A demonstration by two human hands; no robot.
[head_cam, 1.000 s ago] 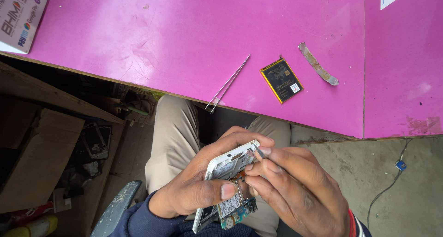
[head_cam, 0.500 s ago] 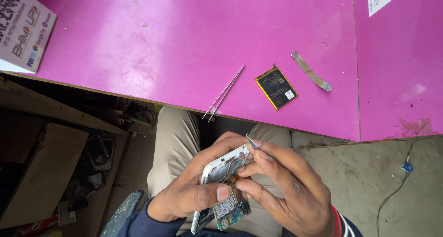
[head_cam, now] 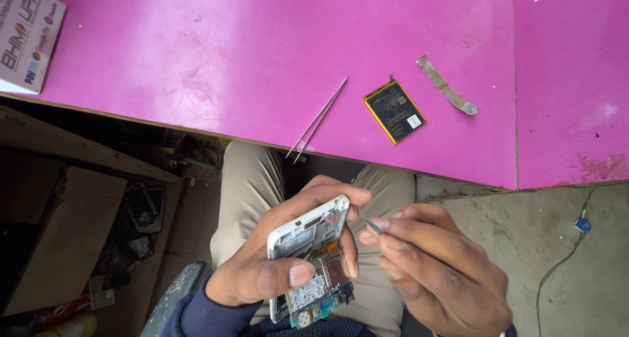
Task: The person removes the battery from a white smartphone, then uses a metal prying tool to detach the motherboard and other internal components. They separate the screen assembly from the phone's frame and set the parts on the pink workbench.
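Below the pink table (head_cam: 262,61), left hand (head_cam: 262,271) grips an opened phone (head_cam: 311,258); blurred right hand (head_cam: 439,271) pinches a half-hidden tool (head_cam: 372,226).

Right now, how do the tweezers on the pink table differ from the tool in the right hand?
The long silver metal tweezers lie untouched on the bright pink tabletop, tips past its near edge; the short thin dark-tipped tool is pinched in the right hand beside the opened white phone that the left hand holds. The tweezers show full length; the tool mostly hidden. Both are slender and pointed.
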